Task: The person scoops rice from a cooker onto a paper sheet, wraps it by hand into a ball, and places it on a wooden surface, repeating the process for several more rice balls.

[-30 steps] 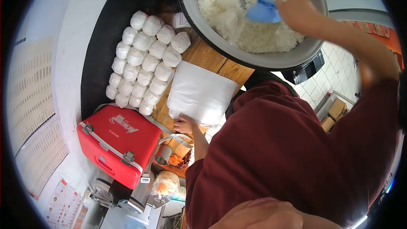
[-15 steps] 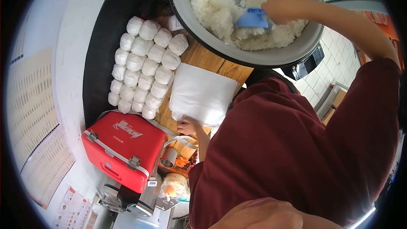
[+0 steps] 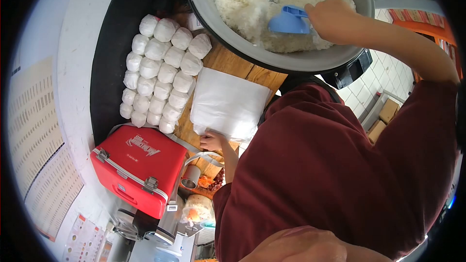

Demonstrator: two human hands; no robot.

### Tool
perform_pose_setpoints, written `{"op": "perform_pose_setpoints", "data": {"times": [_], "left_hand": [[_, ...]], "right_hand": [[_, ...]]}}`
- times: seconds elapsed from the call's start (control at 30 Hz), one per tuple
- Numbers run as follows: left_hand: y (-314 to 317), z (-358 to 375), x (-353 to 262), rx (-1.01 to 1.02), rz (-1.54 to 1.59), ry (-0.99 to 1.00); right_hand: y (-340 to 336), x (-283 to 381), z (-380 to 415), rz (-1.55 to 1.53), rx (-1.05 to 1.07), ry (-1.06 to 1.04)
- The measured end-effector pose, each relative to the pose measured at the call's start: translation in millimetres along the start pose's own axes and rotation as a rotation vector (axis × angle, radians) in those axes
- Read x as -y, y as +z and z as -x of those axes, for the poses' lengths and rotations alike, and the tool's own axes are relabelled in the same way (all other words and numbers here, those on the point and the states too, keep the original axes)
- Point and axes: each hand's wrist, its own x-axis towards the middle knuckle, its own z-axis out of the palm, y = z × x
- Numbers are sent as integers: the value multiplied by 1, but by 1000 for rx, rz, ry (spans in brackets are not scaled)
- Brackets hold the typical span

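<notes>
My right hand (image 3: 332,19) is closed round the handle of a blue scoop (image 3: 289,21), whose bowl is down at the white rice (image 3: 242,0) in a large round grey pot (image 3: 206,17). Lower left, my left hand (image 3: 212,141) has its fingers curled at the near corner of a stack of white sheets (image 3: 228,102); whatever it may grip is hidden. These sheets lie on a wooden table (image 3: 228,63). Beside them stand several rows of white wrapped round bundles (image 3: 156,72).
A red cooler box (image 3: 138,162) with a grey strap is left of my left hand. Near it are a metal cup (image 3: 191,176) and a plastic-wrapped container (image 3: 198,207). A white wall with printed sheets (image 3: 43,116) rises at the left; cardboard boxes (image 3: 383,119) sit at the right.
The view has shifted slightly, moving the table and pot up and left. My right hand and the scoop have moved a little to the right relative to the pot. My left hand stays by the sheets.
</notes>
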Motion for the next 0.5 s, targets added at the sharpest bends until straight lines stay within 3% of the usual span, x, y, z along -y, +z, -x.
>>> {"op": "perform_pose_setpoints", "data": {"times": [0.07, 0.5], "left_hand": [[1, 0, 0, -1, 1, -18], [4, 1, 4, -21, -4, 10]], "right_hand": [[-1, 9, 2, -39, -207, 76], [2, -7, -14, 68, -179, 129]]}}
